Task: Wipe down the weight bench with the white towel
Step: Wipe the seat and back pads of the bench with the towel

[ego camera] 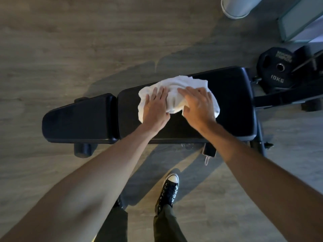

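Note:
A black padded weight bench (232, 95) lies crosswise below me, with a short seat pad (78, 117) at the left and a long back pad at the right. A crumpled white towel (176, 86) is spread on the long pad near its far edge. My left hand (154, 109) presses flat on the towel's left part, fingers pointing away from me. My right hand (197, 103) lies flat on the towel's right part, fingers angled left. Both hands bear on the cloth rather than clutching it.
A black 10 kg weight plate (276, 70) and dark frame bars (288, 96) stand at the bench's right end. A pale cylinder (236, 7) and a glass panel (300, 20) are at the top right. Grey wood floor (70, 49) surrounds the bench; my shoe (170, 187) is just before it.

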Motion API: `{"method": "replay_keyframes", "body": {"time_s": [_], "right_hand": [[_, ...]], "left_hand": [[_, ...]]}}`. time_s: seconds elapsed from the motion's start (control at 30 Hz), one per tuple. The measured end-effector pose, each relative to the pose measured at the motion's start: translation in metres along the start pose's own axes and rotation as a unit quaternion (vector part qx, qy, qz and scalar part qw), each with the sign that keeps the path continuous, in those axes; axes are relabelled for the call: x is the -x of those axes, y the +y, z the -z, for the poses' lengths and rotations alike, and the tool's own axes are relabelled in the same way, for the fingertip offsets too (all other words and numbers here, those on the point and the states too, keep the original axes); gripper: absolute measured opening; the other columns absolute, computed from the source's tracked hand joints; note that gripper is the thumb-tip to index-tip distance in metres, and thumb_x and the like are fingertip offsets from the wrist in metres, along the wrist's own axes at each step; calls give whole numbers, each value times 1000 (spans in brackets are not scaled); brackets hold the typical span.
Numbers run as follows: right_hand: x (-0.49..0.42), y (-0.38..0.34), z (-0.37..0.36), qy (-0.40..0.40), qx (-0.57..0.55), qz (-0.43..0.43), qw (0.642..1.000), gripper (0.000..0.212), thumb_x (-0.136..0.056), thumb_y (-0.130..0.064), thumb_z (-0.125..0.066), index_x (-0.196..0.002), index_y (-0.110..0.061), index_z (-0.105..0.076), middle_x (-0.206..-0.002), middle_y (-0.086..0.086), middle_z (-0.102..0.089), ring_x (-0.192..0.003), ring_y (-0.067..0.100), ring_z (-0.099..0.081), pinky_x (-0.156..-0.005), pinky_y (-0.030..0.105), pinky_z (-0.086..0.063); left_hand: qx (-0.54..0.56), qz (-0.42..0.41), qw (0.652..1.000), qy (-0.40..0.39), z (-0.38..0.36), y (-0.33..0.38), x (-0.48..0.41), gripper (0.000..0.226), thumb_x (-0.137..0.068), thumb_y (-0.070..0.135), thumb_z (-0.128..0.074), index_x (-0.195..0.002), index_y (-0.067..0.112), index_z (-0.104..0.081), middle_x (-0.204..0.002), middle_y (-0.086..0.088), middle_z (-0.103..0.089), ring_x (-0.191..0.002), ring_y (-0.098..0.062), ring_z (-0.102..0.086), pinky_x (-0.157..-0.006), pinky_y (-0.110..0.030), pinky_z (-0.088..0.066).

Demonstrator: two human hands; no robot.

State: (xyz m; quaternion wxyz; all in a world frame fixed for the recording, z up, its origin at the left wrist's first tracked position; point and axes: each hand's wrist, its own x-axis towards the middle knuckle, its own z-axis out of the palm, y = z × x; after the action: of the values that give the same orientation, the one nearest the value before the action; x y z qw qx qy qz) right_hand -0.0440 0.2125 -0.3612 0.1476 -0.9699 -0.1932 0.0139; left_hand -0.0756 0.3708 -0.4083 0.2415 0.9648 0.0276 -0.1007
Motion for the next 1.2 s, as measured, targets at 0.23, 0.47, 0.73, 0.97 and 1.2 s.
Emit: {"method": "replay_keyframes", "body": {"time_s": [0.23, 0.47, 0.73, 0.97, 1.2], "right_hand": [[-46, 72, -10, -179, 74, -44, 980, 80, -88, -8, -67, -155, -29, -30, -166, 6, -26, -143, 37, -35, -114, 57, -32], [36, 70, -27, -153, 52, -98, 982, 82, -80, -5, -68, -149, -35, -34, -166, 1, -23, -146, 33, -24, -116, 53, -30], [113, 49, -30, -188, 19, -162, 968, 91, -81, -11, -69, -156, -38, -25, -170, -4, -11, -145, 30, -24, -115, 47, -32], [148, 34, -23, -173, -32, -197, 964, 79, -82, -10, -66, -150, -36, -37, -165, -7, -27, -139, 24, -33, -103, 41, -39], [79, 69, 31, 46, -32, -112, 992, 49, -80, 1, -64, -126, -15, -68, -125, 9, -70, -112, 38, -61, -90, 48, -45]], "left_hand": [[-34, 1, 989, -146, -30, 37, -69, 88, -97, 3, -50, -161, 9, 11, -170, -13, 12, -156, -39, 8, -128, -50, -7], [-66, -13, 993, -93, -84, 47, 9, 98, -90, 3, -50, -159, 10, 19, -169, -11, 19, -156, -38, 14, -128, -53, -5], [-81, -32, 988, -125, -95, 48, 77, 95, -93, 6, -49, -159, 13, 20, -169, -7, 22, -156, -32, 17, -128, -49, -6], [-28, -39, 992, -120, -83, 50, 104, 92, -91, 15, -58, -163, 19, -1, -172, 1, -1, -158, -21, -1, -129, -38, -12], [138, -60, 988, 41, -26, 100, 25, 63, -79, -1, -64, -139, 16, -57, -136, -6, -65, -126, -26, -59, -104, -41, -49]]}}
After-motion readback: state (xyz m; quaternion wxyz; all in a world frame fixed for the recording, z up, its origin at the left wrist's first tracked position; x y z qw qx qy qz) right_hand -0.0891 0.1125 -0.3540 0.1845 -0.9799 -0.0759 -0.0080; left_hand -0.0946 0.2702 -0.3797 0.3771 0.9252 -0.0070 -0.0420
